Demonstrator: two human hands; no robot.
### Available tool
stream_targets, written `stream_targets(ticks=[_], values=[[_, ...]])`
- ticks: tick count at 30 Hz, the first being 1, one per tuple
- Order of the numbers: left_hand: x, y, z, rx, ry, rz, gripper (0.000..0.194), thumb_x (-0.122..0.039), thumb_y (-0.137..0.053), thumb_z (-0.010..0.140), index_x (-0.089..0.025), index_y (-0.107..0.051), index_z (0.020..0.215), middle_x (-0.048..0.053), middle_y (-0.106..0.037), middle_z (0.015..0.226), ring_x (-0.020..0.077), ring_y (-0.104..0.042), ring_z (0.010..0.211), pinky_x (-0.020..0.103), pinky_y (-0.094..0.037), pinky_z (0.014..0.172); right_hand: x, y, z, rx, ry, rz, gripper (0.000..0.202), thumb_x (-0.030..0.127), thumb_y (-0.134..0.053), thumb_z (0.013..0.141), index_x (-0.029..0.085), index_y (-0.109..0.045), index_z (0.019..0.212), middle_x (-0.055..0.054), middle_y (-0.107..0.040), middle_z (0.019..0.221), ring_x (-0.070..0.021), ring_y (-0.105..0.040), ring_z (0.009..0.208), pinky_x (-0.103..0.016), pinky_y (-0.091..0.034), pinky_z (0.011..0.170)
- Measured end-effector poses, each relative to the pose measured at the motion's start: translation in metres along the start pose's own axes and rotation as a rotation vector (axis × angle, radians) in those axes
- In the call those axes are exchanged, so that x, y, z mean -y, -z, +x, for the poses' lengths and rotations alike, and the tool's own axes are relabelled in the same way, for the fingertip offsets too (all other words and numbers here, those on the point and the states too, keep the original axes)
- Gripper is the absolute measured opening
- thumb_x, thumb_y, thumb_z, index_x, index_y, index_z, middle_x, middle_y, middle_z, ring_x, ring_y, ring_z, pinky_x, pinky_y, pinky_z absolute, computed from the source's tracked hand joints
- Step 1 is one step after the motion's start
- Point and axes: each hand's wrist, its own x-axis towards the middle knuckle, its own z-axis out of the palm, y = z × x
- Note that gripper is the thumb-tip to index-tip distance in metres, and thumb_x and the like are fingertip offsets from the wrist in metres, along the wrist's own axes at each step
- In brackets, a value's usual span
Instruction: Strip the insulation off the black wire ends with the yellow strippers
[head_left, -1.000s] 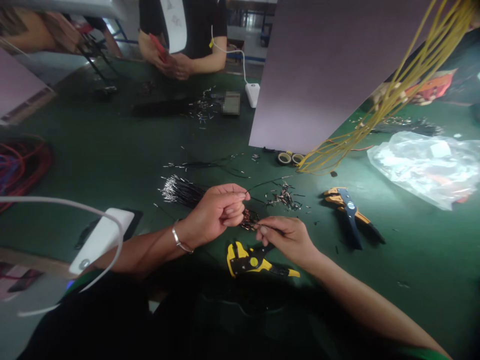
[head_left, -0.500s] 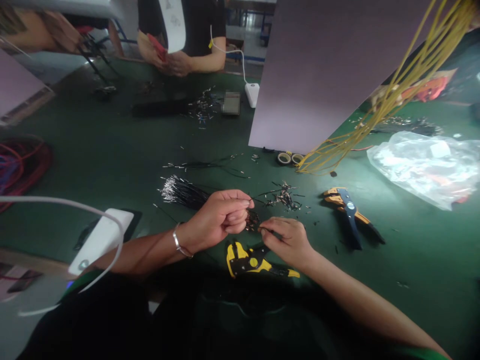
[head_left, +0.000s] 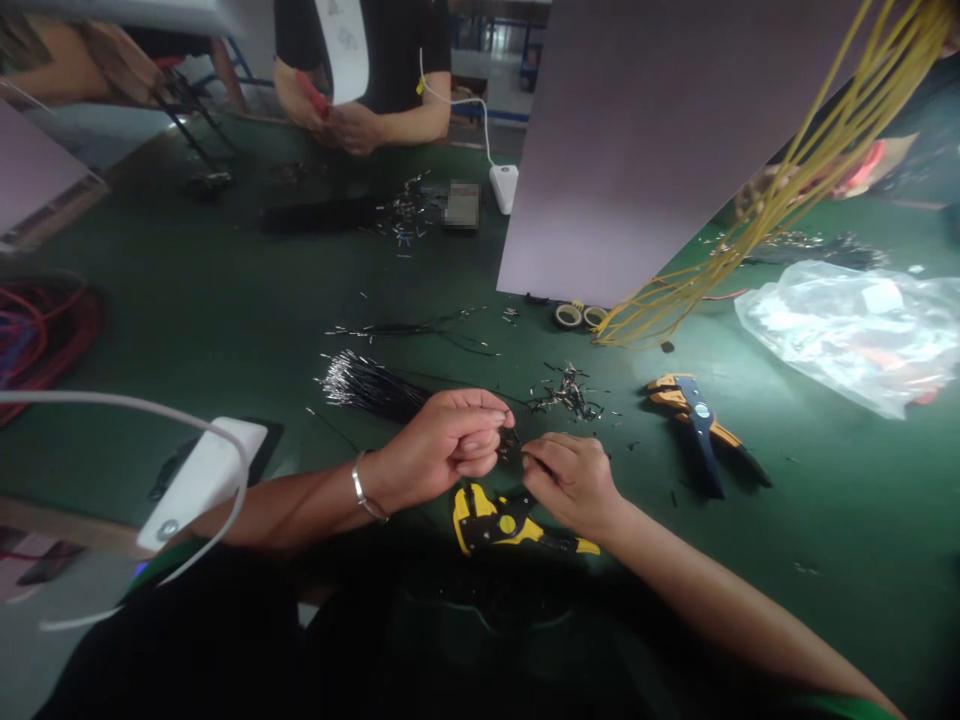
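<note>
My left hand (head_left: pixel 461 440) is closed, thumb and forefinger pinching a thin black wire (head_left: pixel 515 434) whose end points down to the right. Fingertips of my right hand (head_left: pixel 574 485) are pressed together close to that end; whatever tiny piece they hold is hidden. A bundle of black wires (head_left: pixel 371 388) with bare shiny ends lies behind my left hand. Small metal terminals (head_left: pixel 570 395) are heaped beyond the hands, and copper-coloured bits partly show between them. Just below my hands lies a yellow and black wire stripper (head_left: pixel 506 522).
To the right lie an orange and blue wire stripper (head_left: pixel 701 420) and a clear plastic bag (head_left: pixel 855 325). Yellow wires (head_left: pixel 750 240) hang beside a pale panel (head_left: pixel 600 140). Two tape rolls (head_left: pixel 568 317) sit beneath it. A white power strip (head_left: pixel 206 480) is left; a co-worker's hands (head_left: pixel 356 128) are opposite.
My left hand has lowered slightly, and the wire end has swung from pointing right to pointing down toward my right fingertips. My right hand has hardly moved.
</note>
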Motion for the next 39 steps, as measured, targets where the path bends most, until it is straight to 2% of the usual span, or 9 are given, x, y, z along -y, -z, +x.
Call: stream_targets(ticks=[5, 15, 24, 34, 38, 39], values=[[0.007, -0.002, 0.0, 0.008, 0.05, -0.019, 0.006, -0.007, -0.058, 0.074, -0.012, -0.061, 0.072, -0.009, -0.027, 0.041, 0.0029, -0.018, 0.038, 0.019, -0.017, 0.039, 0.001, 0.0, -0.001, 0.041, 0.02, -0.09, 0.023, 0.01, -0.046, 0.081, 0.017, -0.063, 0.068, -0.002, -0.058, 0.054, -0.0145, -0.053, 0.049, -0.027, -0.043, 0.052], [0.006, -0.002, 0.0, -0.008, 0.063, -0.017, 0.004, -0.008, -0.059, 0.072, -0.011, -0.061, 0.07, -0.009, -0.028, 0.04, 0.0026, -0.019, 0.037, 0.019, -0.016, 0.039, 0.001, 0.005, 0.001, 0.078, 0.114, -0.196, 0.025, 0.009, -0.043, 0.083, 0.018, -0.06, 0.067, -0.002, -0.056, 0.053, -0.014, -0.051, 0.049, -0.027, -0.039, 0.053], [0.008, -0.007, -0.005, -0.012, 0.091, -0.029, 0.003, -0.012, -0.061, 0.073, -0.012, -0.061, 0.07, -0.009, -0.03, 0.04, 0.0029, -0.021, 0.037, 0.019, -0.017, 0.039, 0.003, 0.004, -0.001, 0.081, 0.046, -0.172, 0.025, 0.011, -0.043, 0.083, 0.018, -0.058, 0.065, -0.002, -0.057, 0.054, -0.0146, -0.051, 0.049, -0.028, -0.038, 0.052], [0.008, -0.013, -0.011, -0.038, 0.077, -0.022, 0.005, -0.013, -0.063, 0.072, -0.013, -0.06, 0.068, -0.009, -0.031, 0.038, 0.0021, -0.022, 0.036, 0.018, -0.019, 0.041, 0.009, 0.003, 0.001, 0.057, 0.037, -0.199, 0.027, 0.011, -0.044, 0.082, 0.019, -0.053, 0.058, -0.001, -0.053, 0.051, -0.0139, -0.049, 0.046, -0.028, -0.037, 0.05], [0.009, -0.015, -0.017, -0.021, 0.087, -0.018, 0.004, -0.014, -0.064, 0.071, -0.013, -0.06, 0.069, -0.009, -0.032, 0.039, 0.0025, -0.023, 0.037, 0.018, -0.018, 0.04, -0.005, 0.013, 0.004, 0.014, 0.012, -0.26, 0.029, 0.014, -0.045, 0.082, 0.02, -0.052, 0.054, -0.002, -0.055, 0.049, -0.014, -0.051, 0.045, -0.028, -0.038, 0.048], [0.009, -0.015, -0.018, -0.013, 0.1, -0.015, 0.004, -0.014, -0.064, 0.072, -0.013, -0.061, 0.07, -0.009, -0.033, 0.04, 0.0026, -0.023, 0.037, 0.018, -0.017, 0.039, -0.011, 0.02, 0.006, -0.051, -0.017, -0.302, 0.028, 0.016, -0.045, 0.081, 0.02, -0.053, 0.055, -0.002, -0.057, 0.048, -0.0145, -0.053, 0.045, -0.027, -0.039, 0.047]])
